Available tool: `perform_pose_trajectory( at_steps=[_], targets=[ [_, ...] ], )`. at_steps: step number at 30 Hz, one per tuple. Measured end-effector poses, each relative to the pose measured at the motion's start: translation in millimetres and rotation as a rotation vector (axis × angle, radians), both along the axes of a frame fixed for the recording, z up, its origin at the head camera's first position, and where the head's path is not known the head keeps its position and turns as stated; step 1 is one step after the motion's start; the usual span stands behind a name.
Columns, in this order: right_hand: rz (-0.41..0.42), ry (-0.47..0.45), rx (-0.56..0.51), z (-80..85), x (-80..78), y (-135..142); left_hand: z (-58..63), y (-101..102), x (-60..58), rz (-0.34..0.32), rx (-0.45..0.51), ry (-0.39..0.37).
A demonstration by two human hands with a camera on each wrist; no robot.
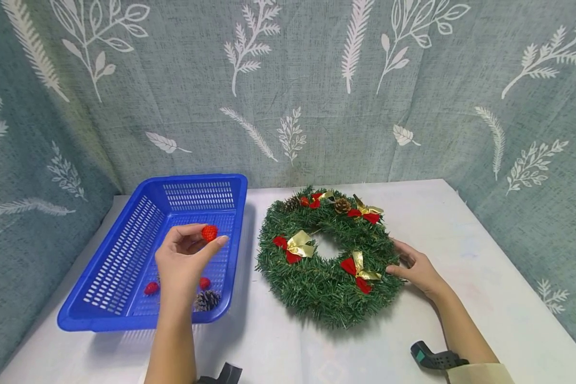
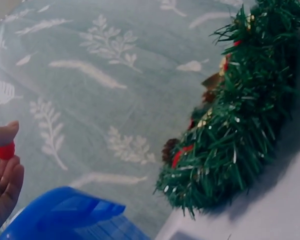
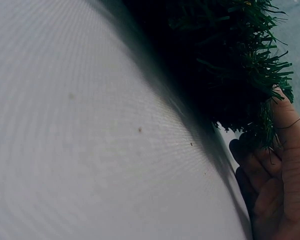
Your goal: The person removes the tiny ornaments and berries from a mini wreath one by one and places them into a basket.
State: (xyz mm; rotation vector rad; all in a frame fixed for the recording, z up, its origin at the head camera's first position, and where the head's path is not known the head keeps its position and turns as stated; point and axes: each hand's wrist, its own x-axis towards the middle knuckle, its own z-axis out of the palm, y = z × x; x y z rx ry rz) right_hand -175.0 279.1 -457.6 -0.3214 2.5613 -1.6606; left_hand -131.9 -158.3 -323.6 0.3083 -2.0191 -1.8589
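Note:
Between thumb and fingers, my left hand (image 1: 184, 253) pinches a small red berry (image 1: 209, 233) with a bumpy surface, above the blue basket (image 1: 242, 224). In the left wrist view the same berry (image 2: 6, 150) shows between the fingertips. A green artificial wreath (image 1: 312, 293) lies on the table, decorated with red-and-gold bows (image 1: 300, 246) and pine cones (image 1: 342, 205) near its far side. At the wreath's right edge, my right hand (image 1: 420, 272) grips the foliage, thumb on the near side. The right wrist view shows its fingers (image 3: 260, 175) partly under the wreath's edge.
Inside the basket lie red berries (image 1: 151, 288) and a frosted pine cone (image 1: 207, 300); my left arm hides part of its contents. A white cloth covers the table (image 1: 461, 234). Green leaf-patterned curtains (image 1: 307, 106) stand behind and at both sides.

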Motion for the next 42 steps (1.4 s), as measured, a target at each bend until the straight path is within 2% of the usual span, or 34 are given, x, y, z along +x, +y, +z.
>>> perform_pose_trajectory(
  at_steps=[13, 18, 27, 36, 42],
  targets=[
    [-0.002, 0.004, -0.002, 0.1, -0.1, -0.4, -2.9, -11.6, -8.5, 0.123, 0.032, -0.013],
    [-0.006, 0.015, 0.000, 1.6, -0.4, -1.2, -3.9, -11.9, -9.4, 0.118, 0.044, 0.025],
    [-0.003, 0.023, 0.004, 0.2, -0.1, -0.2, -5.7, -13.0, -11.6, 0.082, 0.050, 0.045],
    [-0.011, 0.024, 0.016, -1.8, -0.5, 0.2, -5.6, -11.2, -11.3, 0.073, -0.057, 0.066],
    [-0.013, 0.034, 0.027, -1.4, -0.1, -1.0, -3.8, -9.5, -8.8, 0.062, -0.054, 0.129]
  ],
)
